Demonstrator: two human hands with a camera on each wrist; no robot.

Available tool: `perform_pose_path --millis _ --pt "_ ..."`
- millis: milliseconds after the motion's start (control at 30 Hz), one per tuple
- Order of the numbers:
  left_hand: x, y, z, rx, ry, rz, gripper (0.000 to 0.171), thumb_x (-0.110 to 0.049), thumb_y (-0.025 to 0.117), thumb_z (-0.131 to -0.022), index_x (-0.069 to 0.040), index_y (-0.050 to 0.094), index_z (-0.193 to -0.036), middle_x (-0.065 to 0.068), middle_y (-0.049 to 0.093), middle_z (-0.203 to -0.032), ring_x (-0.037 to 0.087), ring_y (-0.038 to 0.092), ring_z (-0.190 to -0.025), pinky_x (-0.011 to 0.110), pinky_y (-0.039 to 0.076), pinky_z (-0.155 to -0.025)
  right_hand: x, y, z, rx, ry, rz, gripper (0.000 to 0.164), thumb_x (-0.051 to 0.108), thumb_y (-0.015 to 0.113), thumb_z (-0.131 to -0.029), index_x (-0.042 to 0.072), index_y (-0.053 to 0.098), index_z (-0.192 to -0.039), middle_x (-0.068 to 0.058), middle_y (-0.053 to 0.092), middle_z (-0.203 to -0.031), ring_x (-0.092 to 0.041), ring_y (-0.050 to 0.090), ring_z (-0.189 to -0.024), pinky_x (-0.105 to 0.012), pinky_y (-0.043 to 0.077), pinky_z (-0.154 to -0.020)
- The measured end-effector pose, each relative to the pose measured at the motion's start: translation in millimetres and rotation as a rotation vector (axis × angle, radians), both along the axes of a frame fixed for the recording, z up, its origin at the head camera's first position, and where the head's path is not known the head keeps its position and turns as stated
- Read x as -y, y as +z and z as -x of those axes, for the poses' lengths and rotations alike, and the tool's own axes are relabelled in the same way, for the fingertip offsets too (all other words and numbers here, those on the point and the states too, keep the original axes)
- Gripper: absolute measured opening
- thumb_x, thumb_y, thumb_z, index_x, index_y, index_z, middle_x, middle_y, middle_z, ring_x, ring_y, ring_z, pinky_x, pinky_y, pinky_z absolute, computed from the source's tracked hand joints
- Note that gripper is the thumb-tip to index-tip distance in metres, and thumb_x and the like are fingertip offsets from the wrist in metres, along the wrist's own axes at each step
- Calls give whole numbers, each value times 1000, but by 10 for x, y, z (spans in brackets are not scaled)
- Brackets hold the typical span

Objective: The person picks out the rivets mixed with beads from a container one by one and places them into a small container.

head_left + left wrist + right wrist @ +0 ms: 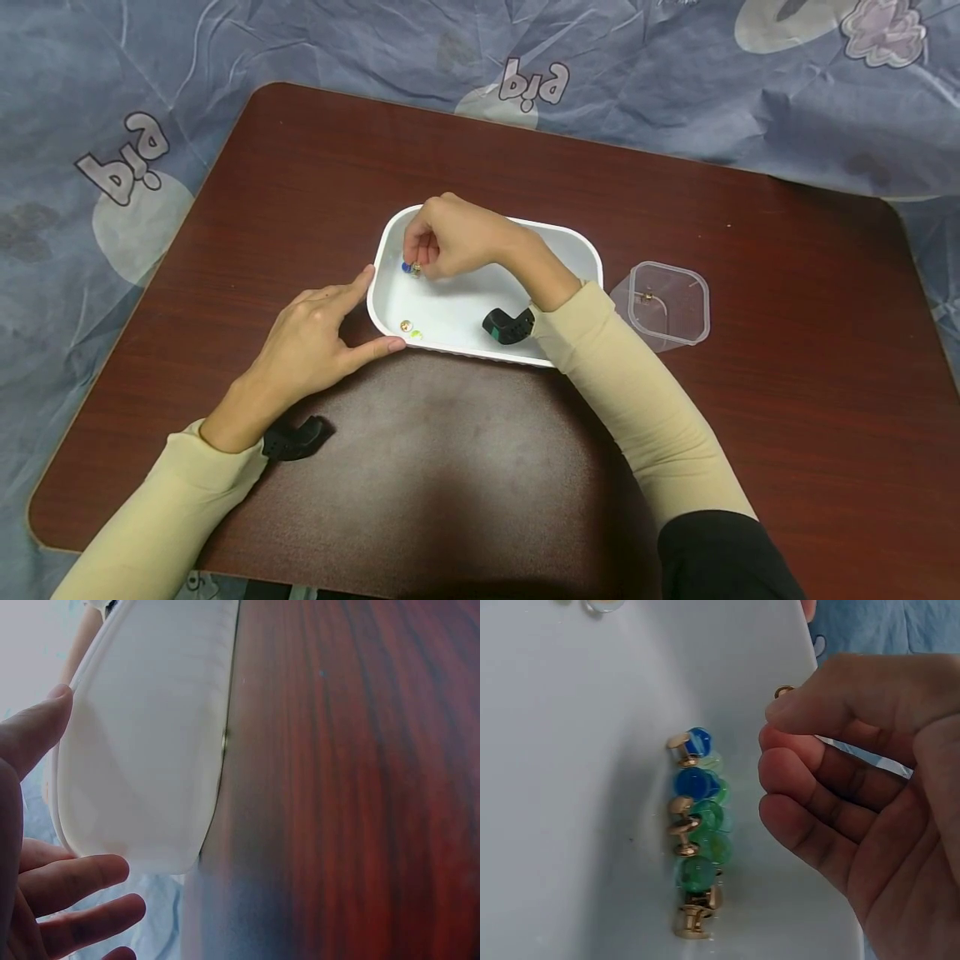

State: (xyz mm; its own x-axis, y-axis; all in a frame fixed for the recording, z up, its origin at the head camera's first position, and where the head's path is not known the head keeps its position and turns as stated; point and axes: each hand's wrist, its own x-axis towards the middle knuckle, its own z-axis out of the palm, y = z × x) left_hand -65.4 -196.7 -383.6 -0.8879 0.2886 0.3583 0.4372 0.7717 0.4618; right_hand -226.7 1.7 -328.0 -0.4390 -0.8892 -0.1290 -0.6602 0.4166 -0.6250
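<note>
My right hand reaches into the white tray. In the right wrist view its thumb and index finger pinch a small gold metal piece, mostly hidden by the thumb. Beside those fingers, blue and green glass marbles and spool-shaped gold studs lie in a row on the tray floor. My left hand spans the tray's near left corner; its thumb and index fingertip touch the rim, the other fingers extended. Near that thumb lie a clear marble and a yellow-green marble.
To the right of the tray stands a clear plastic box, with a small gold piece seen at it. Both rest on a dark reddish-brown table. A blue-grey printed cloth lies beyond the far edge.
</note>
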Motion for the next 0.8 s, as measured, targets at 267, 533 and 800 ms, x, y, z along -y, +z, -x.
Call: perform_pose_path --millis 267,533,800 --pt "-14 3 5 0 8 1 97 -75 58 -82 3 52 -140 23 66 -121 38 65 -105 54 46 -92 -60 138 -1 -22 -17 56 11 2 65 -77 3 74 -83 1 63 -70 -9 58 -66 -22 49 -65" --pt "-22 16 7 -3 3 0 93 -67 68 -81 4 52 -140 24 65 -122 40 65 -106 55 46 -92 -119 249 -38 -25 -31 95 8 5 73 -76 3 74 -84 1 63 -68 -10 59 -65 -23 49 -64" --pt "-27 6 4 -4 5 10 93 -66 69 -81 4 53 -139 23 64 -124 39 65 -104 55 47 -90 -230 397 -84 -30 -53 132 9 2 69 -76 8 73 -82 1 63 -69 -9 58 -65 -24 49 -63"
